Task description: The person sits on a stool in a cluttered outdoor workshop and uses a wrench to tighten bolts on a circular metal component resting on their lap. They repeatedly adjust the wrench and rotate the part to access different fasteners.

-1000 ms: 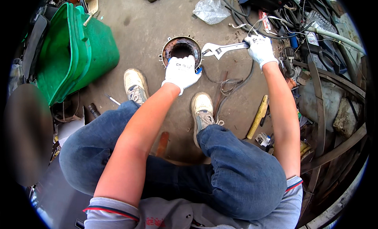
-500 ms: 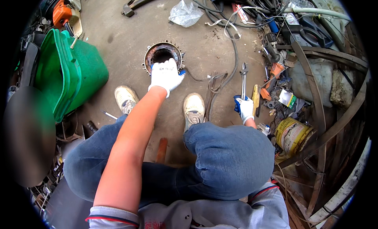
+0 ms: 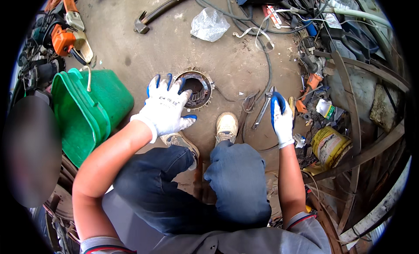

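Note:
My left hand (image 3: 166,108), in a white glove with blue fingertips, is spread with nothing in it. Its fingers reach over the left edge of a round metal ring-shaped part (image 3: 209,97), which lies on the floor with small tabs round its rim and a dark, rusty inside. To the right, my right hand (image 3: 283,118) wears a matching glove, its fingers loosely bent and apart. Right beside those fingers an adjustable wrench (image 3: 262,112) lies slanted on the floor, its upper end close to the fingertips. Whether they touch it is hard to see.
A green bin (image 3: 109,97) lies tipped at the left, below an orange chainsaw (image 3: 63,39). Farther off are a hammer (image 3: 142,26) and clear plastic wrap (image 3: 209,25). Cables (image 3: 268,66), an orange angle grinder (image 3: 313,81), a yellow bucket (image 3: 329,145) and bent metal strips crowd the right.
The wrench, upright in my right hand before, now lies slanted on the floor beside it. My left hand has moved left off the ring and spread its fingers. The view has shifted.

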Available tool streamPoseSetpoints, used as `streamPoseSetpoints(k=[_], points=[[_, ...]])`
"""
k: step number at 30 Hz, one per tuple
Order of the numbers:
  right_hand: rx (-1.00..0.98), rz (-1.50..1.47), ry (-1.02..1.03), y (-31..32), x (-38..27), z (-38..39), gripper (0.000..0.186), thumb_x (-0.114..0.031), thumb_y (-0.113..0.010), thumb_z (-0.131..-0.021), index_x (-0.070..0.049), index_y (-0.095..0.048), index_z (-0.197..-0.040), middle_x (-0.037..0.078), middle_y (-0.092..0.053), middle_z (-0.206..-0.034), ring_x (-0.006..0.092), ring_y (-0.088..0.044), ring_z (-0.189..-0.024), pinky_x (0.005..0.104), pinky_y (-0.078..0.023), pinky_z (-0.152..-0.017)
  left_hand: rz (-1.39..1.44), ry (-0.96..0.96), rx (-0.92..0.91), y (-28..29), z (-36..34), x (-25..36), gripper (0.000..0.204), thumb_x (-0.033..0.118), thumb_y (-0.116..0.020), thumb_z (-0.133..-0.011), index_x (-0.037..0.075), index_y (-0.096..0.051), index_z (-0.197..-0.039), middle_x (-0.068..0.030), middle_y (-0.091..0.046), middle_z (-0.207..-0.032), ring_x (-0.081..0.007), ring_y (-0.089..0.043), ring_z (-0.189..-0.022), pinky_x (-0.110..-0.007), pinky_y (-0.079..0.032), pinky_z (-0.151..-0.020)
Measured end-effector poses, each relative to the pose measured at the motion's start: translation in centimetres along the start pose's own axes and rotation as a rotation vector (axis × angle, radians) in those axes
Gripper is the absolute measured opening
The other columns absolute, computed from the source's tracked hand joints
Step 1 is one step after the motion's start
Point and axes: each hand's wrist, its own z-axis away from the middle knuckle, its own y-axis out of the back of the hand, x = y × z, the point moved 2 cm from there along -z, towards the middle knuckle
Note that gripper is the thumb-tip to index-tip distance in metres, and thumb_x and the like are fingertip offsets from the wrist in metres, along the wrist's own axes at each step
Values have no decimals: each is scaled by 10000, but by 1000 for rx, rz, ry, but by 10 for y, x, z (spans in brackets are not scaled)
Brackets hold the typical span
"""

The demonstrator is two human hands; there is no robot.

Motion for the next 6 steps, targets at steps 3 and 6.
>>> streamPoseSetpoints(k=[3, 6], points=[[-219, -450, -106, -3, -128, 16, 404, -277, -561, -1023, -17, -555, -1333, 61, -655, -1182, 150, -624, -1048, 272, -480, -908, 411, 20, 36, 35, 20, 20, 758, 579, -663, -848, 102, -503, -1416, -171, -336, -1560, -432, -295, -1429, -548, -201, -1168], [-366, -868, -320, 9, -206, 56, 471, -331, -577, -1014, -40, -520, -1380, 9, -637, -1192, 121, -608, -1039, 239, -467, -885, 1634, -87, -259, 63, 49, 77, 858, 637, -678, -825, 159, -425, -1491, -137, -302, -1594, -430, -240, -1462, -560, -153, -1189]])
